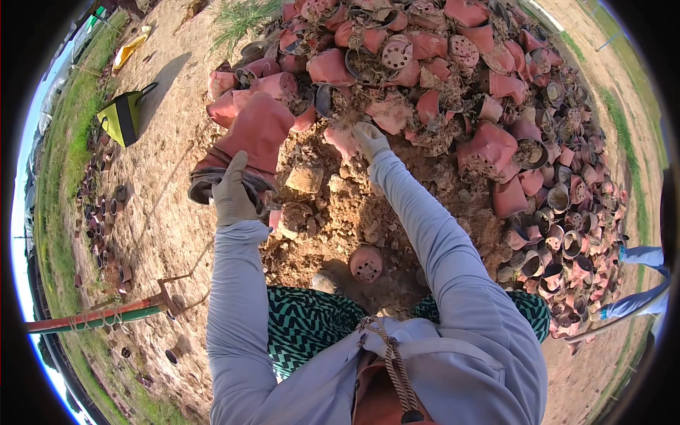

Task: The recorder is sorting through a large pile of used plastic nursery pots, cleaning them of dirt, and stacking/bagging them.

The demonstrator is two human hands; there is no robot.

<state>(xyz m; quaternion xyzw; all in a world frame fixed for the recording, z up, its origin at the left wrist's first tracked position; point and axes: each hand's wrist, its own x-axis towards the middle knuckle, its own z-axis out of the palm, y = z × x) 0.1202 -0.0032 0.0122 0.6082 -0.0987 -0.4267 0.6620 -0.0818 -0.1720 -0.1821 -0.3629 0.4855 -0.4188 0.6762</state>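
In my gloved left hand point(234, 194) is a stack of nested reddish plastic plant pots point(254, 139), their dark rims turned toward me. My gloved right hand point(368, 139) reaches forward to the near edge of a large heap of used pots point(390, 114). Its fingers touch a dusty pink pot point(341, 139), partly hidden behind them; how firmly they grip it is unclear. Crumbled soil point(366, 210) lies between my arms, with a block of dried soil point(305, 179) near the left hand. One pot point(366, 264) rests bottom up before my knees, its drain holes showing.
The heap spreads far along the right, with many small pots point(558, 196). A yellow-green bag point(121, 118) with a black band sits on the left ground. A red and green pole point(106, 314) juts in at lower left. Another person's legs point(640, 308) show at the right edge.
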